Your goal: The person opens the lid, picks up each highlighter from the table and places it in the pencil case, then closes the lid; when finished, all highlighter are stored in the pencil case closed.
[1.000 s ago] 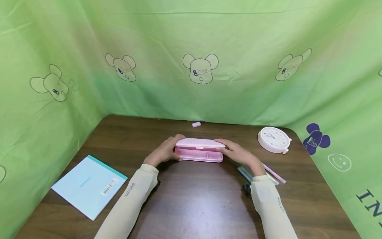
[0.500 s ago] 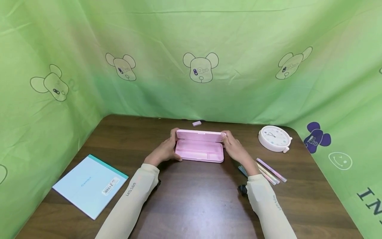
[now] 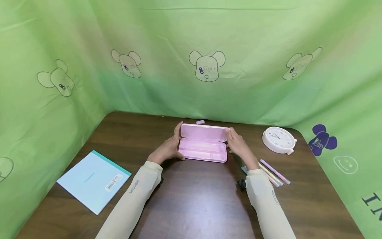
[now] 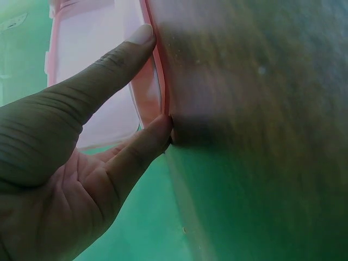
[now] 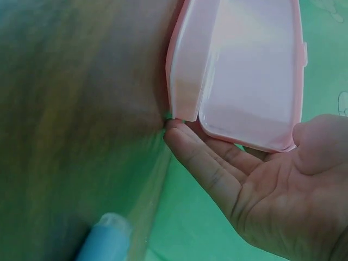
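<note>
A pink pencil case [image 3: 191,153] lies on the table in the head view, its lid [image 3: 204,132] raised at the back. Inside, the base shows dividers and no contents. My left hand [image 3: 167,148] grips the case's left end; in the left wrist view its thumb [image 4: 142,35] presses the front edge and a finger touches the end corner. On the other side, my right hand [image 3: 241,147] holds the lid's right end. From the right wrist, that thumb [image 5: 304,136] is at the lid's corner, with the fingers stretched along the case's end.
Several pastel pens [image 3: 276,172] lie beside the right forearm, partly hidden by it. A white clock [image 3: 279,139] sits at the back right, and a small pink eraser [image 3: 200,122] behind the lid. At left lies a light blue notebook [image 3: 92,182]. Green curtains [image 3: 167,96] surround the table [image 3: 191,199].
The case's lid has swung up and back from nearly closed to standing upright. My right hand has risen with it from the front edge; my left hand has stayed at the left end.
</note>
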Action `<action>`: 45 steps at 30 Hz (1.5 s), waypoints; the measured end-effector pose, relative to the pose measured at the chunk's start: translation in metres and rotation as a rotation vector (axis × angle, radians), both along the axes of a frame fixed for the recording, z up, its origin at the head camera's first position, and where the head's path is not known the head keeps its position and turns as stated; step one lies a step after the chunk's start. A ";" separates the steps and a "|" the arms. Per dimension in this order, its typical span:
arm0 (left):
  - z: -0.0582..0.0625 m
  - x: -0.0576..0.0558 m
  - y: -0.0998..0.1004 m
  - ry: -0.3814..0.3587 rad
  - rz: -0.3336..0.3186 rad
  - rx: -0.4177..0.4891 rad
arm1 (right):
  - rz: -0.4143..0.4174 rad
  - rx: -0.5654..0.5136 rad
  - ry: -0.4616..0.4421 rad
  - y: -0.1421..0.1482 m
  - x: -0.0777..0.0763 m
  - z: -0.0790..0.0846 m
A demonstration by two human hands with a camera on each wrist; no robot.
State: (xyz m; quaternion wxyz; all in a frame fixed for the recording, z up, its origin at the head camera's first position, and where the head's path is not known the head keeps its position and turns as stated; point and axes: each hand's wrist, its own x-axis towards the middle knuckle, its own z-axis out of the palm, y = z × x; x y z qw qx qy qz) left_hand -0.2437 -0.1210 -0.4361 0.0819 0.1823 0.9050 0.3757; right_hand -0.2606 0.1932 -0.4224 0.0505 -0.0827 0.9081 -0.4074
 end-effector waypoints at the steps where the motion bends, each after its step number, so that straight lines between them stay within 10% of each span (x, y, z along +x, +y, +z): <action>1: 0.000 -0.001 0.002 0.001 -0.007 0.000 | -0.010 -0.001 -0.006 0.001 0.002 0.001; 18: -0.017 -0.011 0.005 0.091 -0.065 -0.004 | -0.165 0.153 0.138 0.016 -0.005 -0.016; 29: 0.002 -0.007 0.001 0.038 -0.031 -0.027 | -0.140 0.290 0.309 0.084 0.055 0.013; 45: -0.005 -0.007 -0.003 0.033 -0.058 -0.032 | -0.049 0.364 0.014 0.212 0.115 -0.003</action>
